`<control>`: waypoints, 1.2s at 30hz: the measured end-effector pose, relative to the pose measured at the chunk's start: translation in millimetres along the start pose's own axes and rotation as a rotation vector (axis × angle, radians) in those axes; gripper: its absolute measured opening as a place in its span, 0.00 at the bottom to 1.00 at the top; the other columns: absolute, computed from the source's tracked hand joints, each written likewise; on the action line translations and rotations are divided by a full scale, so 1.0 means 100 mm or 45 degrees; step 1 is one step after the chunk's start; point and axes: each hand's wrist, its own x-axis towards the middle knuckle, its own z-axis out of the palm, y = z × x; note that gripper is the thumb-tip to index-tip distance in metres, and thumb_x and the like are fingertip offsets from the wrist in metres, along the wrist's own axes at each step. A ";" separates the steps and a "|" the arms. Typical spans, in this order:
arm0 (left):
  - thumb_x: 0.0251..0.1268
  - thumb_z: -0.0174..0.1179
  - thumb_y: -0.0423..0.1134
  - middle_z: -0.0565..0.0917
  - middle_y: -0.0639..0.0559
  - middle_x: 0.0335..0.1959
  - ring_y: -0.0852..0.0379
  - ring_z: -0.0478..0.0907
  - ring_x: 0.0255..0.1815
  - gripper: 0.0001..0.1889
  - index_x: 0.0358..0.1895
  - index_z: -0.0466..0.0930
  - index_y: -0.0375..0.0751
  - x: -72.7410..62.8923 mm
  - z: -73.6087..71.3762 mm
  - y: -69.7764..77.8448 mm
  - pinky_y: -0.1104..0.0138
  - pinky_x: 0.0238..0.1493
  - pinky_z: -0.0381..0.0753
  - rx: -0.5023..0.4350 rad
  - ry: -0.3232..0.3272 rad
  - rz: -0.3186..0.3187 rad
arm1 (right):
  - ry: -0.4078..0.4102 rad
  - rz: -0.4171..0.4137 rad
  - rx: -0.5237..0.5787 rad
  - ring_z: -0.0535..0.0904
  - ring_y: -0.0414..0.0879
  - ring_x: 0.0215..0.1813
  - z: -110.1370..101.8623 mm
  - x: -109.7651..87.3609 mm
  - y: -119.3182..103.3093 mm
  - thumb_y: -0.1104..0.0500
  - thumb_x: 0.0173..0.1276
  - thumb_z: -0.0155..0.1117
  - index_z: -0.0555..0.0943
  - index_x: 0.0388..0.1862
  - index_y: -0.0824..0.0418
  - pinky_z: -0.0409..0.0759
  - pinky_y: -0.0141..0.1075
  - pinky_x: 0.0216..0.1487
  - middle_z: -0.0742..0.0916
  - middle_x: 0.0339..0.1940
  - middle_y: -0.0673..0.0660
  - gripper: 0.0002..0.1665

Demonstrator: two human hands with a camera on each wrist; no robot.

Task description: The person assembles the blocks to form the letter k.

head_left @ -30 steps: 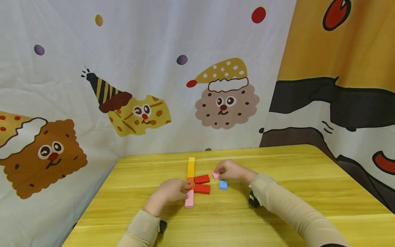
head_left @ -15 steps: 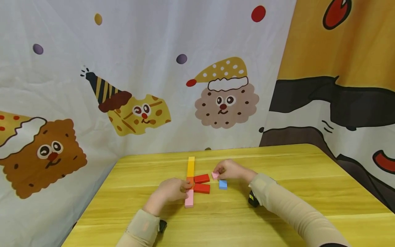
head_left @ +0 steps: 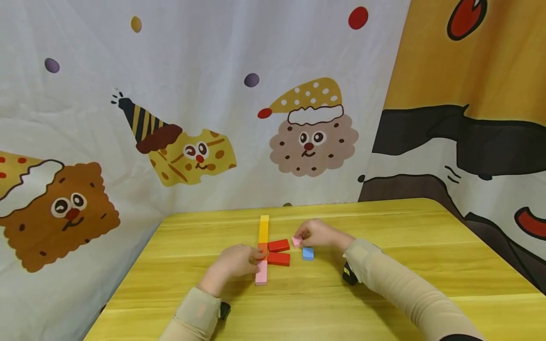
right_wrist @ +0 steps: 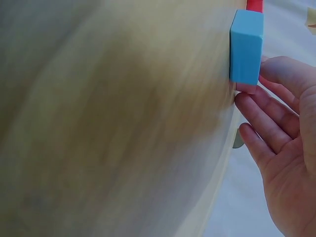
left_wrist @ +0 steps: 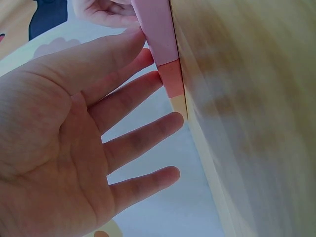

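Observation:
In the head view, a straight row holds a yellow block [head_left: 264,232], an orange block [head_left: 263,247] and a long pink block [head_left: 261,275]. My left hand [head_left: 236,260] lies along the row's left side, thumb and forefinger touching it near the orange-pink joint; its fingers look mostly straight in the left wrist view. A small pink block [head_left: 296,242] is pinched in my right hand [head_left: 317,233], just right of the upper red block [head_left: 278,245]. A second red block [head_left: 279,259] lies below that one. The blue block [right_wrist: 246,49] partly hides the small pink block in the right wrist view.
The wood-grain table [head_left: 341,303] reaches back to a curtain [head_left: 204,71] printed with cartoon biscuits. Both red blocks fan out from the row's right side. Black wrist bands [head_left: 350,274] show under the beige sleeves [head_left: 396,284].
My right hand has shifted slightly left with the small pink block, closer to the upper red block. The left hand keeps its place at the row.

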 end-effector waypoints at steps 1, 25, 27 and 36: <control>0.57 0.69 0.42 0.80 0.51 0.59 0.46 0.79 0.53 0.22 0.57 0.83 0.48 0.00 0.00 0.00 0.55 0.48 0.78 0.003 -0.001 -0.005 | 0.001 -0.005 -0.001 0.81 0.40 0.40 0.00 0.01 0.01 0.58 0.59 0.73 0.87 0.42 0.59 0.80 0.34 0.44 0.87 0.39 0.49 0.13; 0.56 0.69 0.41 0.81 0.51 0.59 0.46 0.79 0.53 0.21 0.56 0.84 0.48 -0.01 -0.01 0.02 0.56 0.48 0.77 0.012 0.005 -0.001 | -0.026 -0.023 0.021 0.82 0.43 0.41 0.02 0.04 -0.08 0.62 0.59 0.71 0.86 0.43 0.60 0.80 0.33 0.44 0.87 0.40 0.51 0.11; 0.56 0.69 0.41 0.81 0.51 0.58 0.47 0.79 0.52 0.21 0.56 0.84 0.48 -0.01 -0.01 0.02 0.57 0.46 0.78 0.016 0.007 -0.001 | -0.022 -0.026 0.022 0.82 0.43 0.41 0.03 0.04 -0.09 0.62 0.59 0.71 0.87 0.43 0.60 0.80 0.33 0.44 0.87 0.40 0.51 0.11; 0.56 0.69 0.41 0.81 0.50 0.58 0.47 0.80 0.51 0.21 0.56 0.84 0.48 -0.01 -0.01 0.02 0.58 0.45 0.78 0.024 0.010 0.008 | -0.022 -0.029 0.026 0.82 0.44 0.42 0.02 0.04 -0.10 0.63 0.59 0.71 0.86 0.42 0.61 0.80 0.35 0.44 0.87 0.40 0.52 0.11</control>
